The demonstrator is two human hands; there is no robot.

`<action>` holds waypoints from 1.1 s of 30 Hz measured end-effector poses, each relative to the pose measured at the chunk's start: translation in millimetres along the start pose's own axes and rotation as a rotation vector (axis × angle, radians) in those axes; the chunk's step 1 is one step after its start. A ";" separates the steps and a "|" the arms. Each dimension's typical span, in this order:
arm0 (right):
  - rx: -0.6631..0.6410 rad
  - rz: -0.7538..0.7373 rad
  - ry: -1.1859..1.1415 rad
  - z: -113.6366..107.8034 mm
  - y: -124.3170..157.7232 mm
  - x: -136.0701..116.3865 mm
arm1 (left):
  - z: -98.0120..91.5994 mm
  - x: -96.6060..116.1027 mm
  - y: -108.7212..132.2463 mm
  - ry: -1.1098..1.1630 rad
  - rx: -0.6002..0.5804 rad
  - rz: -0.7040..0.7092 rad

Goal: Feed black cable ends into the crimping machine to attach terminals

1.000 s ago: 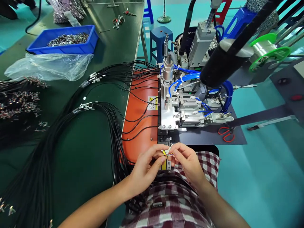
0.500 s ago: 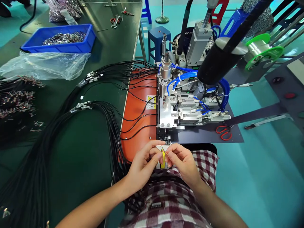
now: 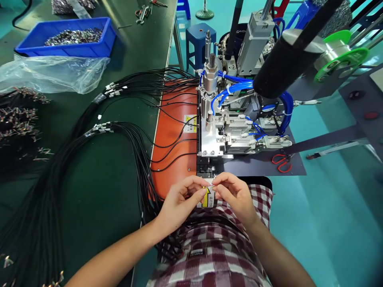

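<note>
In front of my body, my left hand and my right hand meet with thumbs and forefingers closed in a pinch. A thin wire shows between the fingertips; most of it is hidden by the fingers. Just below the fingertips is a white and yellow label plate with a black arrow, at the near end of the machine's track. To the left, a bundle of black cables hangs over the bench edge. Single black cables run across an orange cover into the metal machine.
A blue bin of small metal parts and a clear plastic bag lie on the green bench. Red-handled scissors rest on the machine's grey plate. A black cylinder juts over the machine. A blue stool stands behind.
The view has shifted slightly, so the scene sits higher. My fingertips have moved a little over the label plate, and more of its printed text shows. Both hands stay pinched together.
</note>
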State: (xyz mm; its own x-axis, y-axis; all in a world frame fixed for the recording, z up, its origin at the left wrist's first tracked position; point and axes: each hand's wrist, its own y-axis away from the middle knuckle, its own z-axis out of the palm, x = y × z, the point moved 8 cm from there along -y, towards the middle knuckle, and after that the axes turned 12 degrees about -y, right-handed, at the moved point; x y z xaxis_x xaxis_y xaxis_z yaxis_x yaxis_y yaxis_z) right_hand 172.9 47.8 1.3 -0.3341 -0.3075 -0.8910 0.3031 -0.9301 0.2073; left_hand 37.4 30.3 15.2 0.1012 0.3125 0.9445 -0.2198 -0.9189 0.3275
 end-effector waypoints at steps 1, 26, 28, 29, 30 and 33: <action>-0.004 0.002 0.015 1.7 -0.9 0.3 | 0.6 0.2 0.2 0.000 -0.008 0.001; 0.018 0.123 -0.141 7.1 -5.4 9.7 | 7.8 -11.3 -0.9 0.096 -0.113 -0.099; 0.020 0.116 -0.127 7.3 -5.5 10.7 | 8.5 -13.5 -1.2 0.112 -0.134 -0.109; 0.023 0.105 -0.109 7.1 -5.2 10.7 | 8.3 -14.1 -1.4 0.118 -0.137 -0.112; 0.028 0.086 -0.083 6.8 -4.7 10.1 | 8.0 -14.3 -1.6 0.124 -0.136 -0.113; 0.046 0.024 0.024 6.6 -1.5 6.9 | 7.4 -13.8 -1.4 0.131 -0.119 -0.118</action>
State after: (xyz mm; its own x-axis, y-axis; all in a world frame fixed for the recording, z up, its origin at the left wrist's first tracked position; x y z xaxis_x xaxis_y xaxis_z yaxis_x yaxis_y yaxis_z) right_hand 164.3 45.7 -2.5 -0.3054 -0.3257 -0.8948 0.2694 -0.9308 0.2469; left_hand 43.4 25.6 1.5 0.0073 0.4520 0.8920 -0.3279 -0.8416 0.4291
